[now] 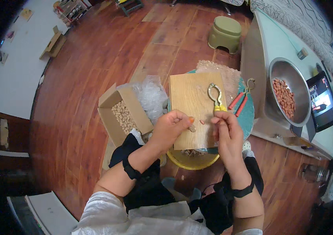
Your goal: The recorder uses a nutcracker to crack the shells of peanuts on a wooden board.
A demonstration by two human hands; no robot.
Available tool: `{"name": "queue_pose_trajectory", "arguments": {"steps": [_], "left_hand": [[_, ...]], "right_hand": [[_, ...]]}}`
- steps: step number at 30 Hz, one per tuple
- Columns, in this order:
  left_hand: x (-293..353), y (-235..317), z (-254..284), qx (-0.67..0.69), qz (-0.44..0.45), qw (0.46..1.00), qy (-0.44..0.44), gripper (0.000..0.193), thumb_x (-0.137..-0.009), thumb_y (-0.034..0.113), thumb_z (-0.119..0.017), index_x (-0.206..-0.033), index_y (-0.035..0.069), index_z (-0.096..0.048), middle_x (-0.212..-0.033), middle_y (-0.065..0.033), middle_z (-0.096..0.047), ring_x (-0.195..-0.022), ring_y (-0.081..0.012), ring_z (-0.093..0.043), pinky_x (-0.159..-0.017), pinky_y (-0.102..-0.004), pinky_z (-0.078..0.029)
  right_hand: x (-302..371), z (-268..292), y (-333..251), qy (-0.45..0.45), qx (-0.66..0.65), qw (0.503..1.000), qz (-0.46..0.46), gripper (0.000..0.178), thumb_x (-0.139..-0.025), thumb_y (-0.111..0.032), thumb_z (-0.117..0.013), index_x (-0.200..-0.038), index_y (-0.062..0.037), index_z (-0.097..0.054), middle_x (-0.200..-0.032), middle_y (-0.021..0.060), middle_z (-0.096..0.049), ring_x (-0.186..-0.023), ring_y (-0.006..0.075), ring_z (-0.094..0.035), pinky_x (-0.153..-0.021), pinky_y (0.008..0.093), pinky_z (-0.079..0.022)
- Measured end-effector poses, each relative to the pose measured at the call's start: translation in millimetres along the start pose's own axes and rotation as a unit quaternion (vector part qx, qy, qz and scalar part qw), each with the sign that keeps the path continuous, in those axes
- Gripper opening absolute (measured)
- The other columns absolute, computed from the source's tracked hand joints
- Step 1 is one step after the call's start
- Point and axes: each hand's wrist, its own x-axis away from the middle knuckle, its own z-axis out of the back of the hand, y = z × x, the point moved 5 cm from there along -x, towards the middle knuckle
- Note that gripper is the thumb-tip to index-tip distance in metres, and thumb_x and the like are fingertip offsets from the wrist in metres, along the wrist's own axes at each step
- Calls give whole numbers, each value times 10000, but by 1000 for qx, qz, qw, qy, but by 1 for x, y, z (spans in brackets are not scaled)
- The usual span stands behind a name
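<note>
My left hand (171,128) is closed over the wooden board (186,94), pinching a peanut shell (192,128) between thumb and fingertips. A single reddish peanut kernel (202,122) lies on the board between my hands. My right hand (230,135) is wrapped round the yellow handles of a nutcracker (215,94), its rounded metal jaws pointing away from me. Much of the handles is hidden in the palm. To the right of the board rests a second nutcracker (241,98) with red handles.
Left of the board, a cardboard box (108,121) holds unshelled peanuts, beside crumpled clear plastic (151,94). A yellow-rimmed basin (192,166) sits under the board. On the right-hand counter are a steel bowl (305,98) of shelled peanuts and a tablet (323,102). A green stool (225,33) stands farther off.
</note>
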Motion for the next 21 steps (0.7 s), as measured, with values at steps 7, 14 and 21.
{"name": "queue_pose_trajectory", "arguments": {"steps": [7,14,21], "left_hand": [[1,2,1,36,-2,999,2,158,-897,228,-659,-914,85,-593,-747,41,-587,-573,-16,-408,-495,-187,-302],[-2,-2,0,-9,24,1000,17,133,-893,197,-633,-916,79,-577,-735,36,-579,-561,-18,-403,-482,-188,-297],[-3,-9,-2,28,19,999,-1,158,-897,197,-635,-954,67,-565,-759,7,-615,-523,-15,-380,-463,-182,-266]], "right_hand": [[-2,-13,-16,20,349,920,174,75,-862,-125,-616,-903,-62,-606,-626,128,-599,-556,307,-616,-505,397,-479],[-3,-30,4,5,511,823,247,75,-769,-117,-588,-718,-86,-542,-568,91,-579,-506,239,-608,-446,368,-457],[-2,-34,5,-22,528,810,256,58,-719,-94,-570,-723,-65,-520,-589,81,-582,-516,218,-609,-431,358,-448]]}}
